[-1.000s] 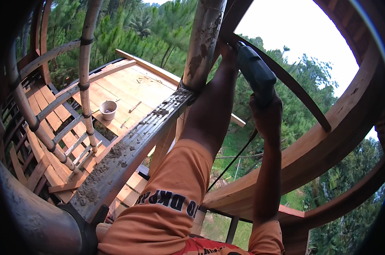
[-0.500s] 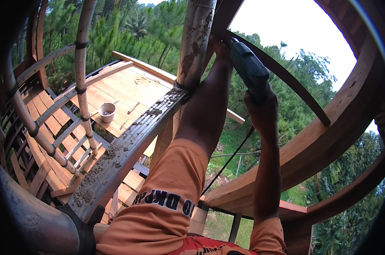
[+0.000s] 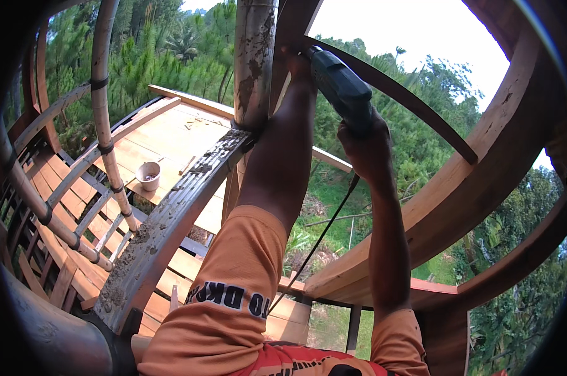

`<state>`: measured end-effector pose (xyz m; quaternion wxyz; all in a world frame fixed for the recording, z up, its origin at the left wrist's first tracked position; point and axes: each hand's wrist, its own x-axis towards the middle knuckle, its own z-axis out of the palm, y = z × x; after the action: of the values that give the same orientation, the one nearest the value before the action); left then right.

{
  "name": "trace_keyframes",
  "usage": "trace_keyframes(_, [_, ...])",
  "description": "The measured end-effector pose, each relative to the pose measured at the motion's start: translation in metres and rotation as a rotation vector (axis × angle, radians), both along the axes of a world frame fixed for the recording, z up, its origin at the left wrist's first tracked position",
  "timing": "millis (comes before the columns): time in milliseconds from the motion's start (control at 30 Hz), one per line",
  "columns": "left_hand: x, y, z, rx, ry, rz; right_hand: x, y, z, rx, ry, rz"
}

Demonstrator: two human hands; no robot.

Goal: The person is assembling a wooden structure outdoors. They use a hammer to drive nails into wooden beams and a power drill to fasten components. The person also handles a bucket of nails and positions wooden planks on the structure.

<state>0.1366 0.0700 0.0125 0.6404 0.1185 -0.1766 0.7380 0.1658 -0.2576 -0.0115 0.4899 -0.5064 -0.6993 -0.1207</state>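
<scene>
My right hand (image 3: 368, 145) is closed round the handle of a dark green corded power drill (image 3: 343, 88), raised high in front of me. The drill's chuck end points up and to the left, close beside my left hand (image 3: 298, 62). My left arm reaches up to a dark wooden beam (image 3: 291, 31), where a thin curved wooden strip (image 3: 415, 106) meets it. Shadow and the small size of the left fingers hide how they are placed. Any bit at the drill's tip cannot be made out. A black cord (image 3: 324, 235) hangs from the drill handle.
A mud-spattered pole (image 3: 252, 69) stands left of my arm on a dirty ridged beam (image 3: 177, 194). Below lies a plank platform (image 3: 189, 141) with a white bucket (image 3: 148, 175). Bamboo poles (image 3: 105, 119) rise at left; a thick curved timber (image 3: 446, 194) sweeps across the right.
The whole view has shifted, so the pole, platform, arms and drill sit farther left in it. My right hand still grips the drill, whose tip stays beside my left hand.
</scene>
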Motion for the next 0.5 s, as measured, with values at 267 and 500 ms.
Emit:
trace_keyframes(267, [-0.024,0.040,-0.020,0.216,-0.081,-0.376,-0.009,-0.004,0.004,-0.049,0.056,0.016])
trace_keyframes(500, [0.000,-0.017,-0.015,0.080,0.201,-0.109,0.012,-0.007,0.003,-0.036,-0.001,-0.072])
